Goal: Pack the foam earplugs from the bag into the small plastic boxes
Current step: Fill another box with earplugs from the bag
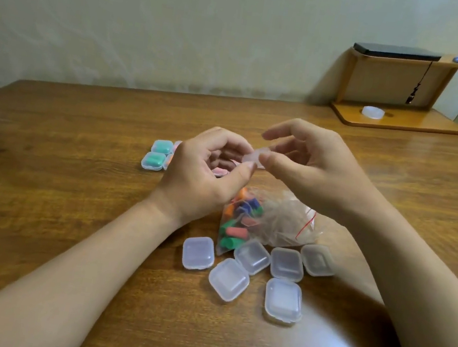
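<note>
Above the table's middle, my left hand and my right hand both pinch one small clear plastic box between thumb and fingers. Whether its lid is up and what it holds is hidden. Below them lies a clear zip bag with a red seal line, holding several foam earplugs in orange, blue, green and pink. Several empty clear boxes lie near the front edge. Two boxes with teal earplugs sit left of my left hand, beside others partly hidden behind it.
The wooden table ends near the bottom of the view. A wooden shelf stand at the back right carries a black flat object and a white round ring.
</note>
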A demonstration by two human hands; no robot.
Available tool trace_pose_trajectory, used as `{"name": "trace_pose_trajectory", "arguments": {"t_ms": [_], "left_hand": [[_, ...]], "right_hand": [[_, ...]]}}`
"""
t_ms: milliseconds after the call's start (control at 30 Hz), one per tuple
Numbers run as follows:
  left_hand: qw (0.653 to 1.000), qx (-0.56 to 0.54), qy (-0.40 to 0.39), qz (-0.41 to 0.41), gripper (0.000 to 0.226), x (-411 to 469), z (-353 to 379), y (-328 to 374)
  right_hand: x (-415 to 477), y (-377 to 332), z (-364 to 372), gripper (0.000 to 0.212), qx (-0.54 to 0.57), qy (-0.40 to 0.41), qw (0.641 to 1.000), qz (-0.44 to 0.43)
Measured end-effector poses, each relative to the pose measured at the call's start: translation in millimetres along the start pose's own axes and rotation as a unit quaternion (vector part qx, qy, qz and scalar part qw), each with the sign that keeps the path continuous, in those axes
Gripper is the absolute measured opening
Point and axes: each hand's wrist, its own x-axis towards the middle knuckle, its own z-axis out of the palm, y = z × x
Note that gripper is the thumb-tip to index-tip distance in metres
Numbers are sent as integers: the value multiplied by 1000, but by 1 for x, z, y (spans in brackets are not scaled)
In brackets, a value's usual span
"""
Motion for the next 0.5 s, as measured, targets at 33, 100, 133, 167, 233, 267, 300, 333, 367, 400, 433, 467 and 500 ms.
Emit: {"name": "trace_pose_trajectory", "arguments": {"t_ms": [33,100,133,167,233,267,300,333,367,400,433,467,500], "left_hand": [[1000,-1,1,5,13,0,0,-1],[1000,-5,-2,13,16,0,0,-1],[1000,-7,-7,12,17,-1,1,0],[1000,-9,-11,9,18,-1,1,0],[1000,-9,-16,-2,18,-2,1,0],[1000,-8,-15,-7,18,-2,0,0],[1000,-9,-14,-11,19,-2,0,0],[1000,-11,-12,-12,20,-2,0,1],[1000,-10,-11,-11,20,-1,0,2],[1000,-6,-12,-8,20,-1,0,2],[1000,-2,-13,-6,20,-1,0,3],[1000,-3,-14,-6,20,-1,0,4],[1000,-7,-14,-8,20,-1,0,5]], "right_hand": [[0,0,0,31,6,-8,1000,-1],[-1,0,0,30,17,-15,1000,-3],[0,1,0,30,18,-16,1000,-5],[0,1,0,30,18,-17,1000,-8],[0,1,0,32,18,-21,1000,-13],[-1,0,-1,34,20,-23,999,-16],[-1,-1,-1,35,22,-25,999,-18],[-1,-1,-1,36,25,-26,999,-20],[-1,-2,-2,36,27,-26,999,-20],[-1,-3,-3,35,28,-26,999,-20],[-1,-3,-4,35,30,-27,999,-19],[-1,-3,-4,35,32,-27,999,-17],[-1,-3,-5,35,33,-27,999,-16]]}}
